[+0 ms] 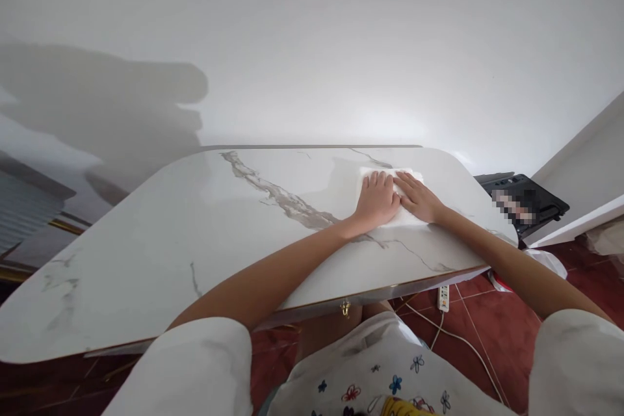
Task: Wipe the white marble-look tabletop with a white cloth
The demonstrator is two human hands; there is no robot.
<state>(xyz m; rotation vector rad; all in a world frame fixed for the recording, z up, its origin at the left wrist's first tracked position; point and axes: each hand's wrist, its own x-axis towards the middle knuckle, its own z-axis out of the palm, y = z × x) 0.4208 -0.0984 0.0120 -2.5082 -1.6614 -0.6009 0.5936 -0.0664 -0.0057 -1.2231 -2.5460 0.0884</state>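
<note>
Both hands lie close together on a folded white cloth or paper towel (405,216), toward the right part of a white marble-patterned tabletop (146,227). My left hand (377,200) rests palm down on it, fingers stretched forward. Beside it, my right hand (418,197) is also flat, its fingers angled to the left and nearly touching the left hand. Neither hand is wrapped around the cloth. Part of the cloth is hidden under the hands.
A white wall (312,45) stands behind the table. On the right is a dark, open case-like object (548,198), partly blurred out. A power strip (443,298) with a white cable lies on the red tiled floor (480,312). A small gold knob (345,309) projects from the table's front.
</note>
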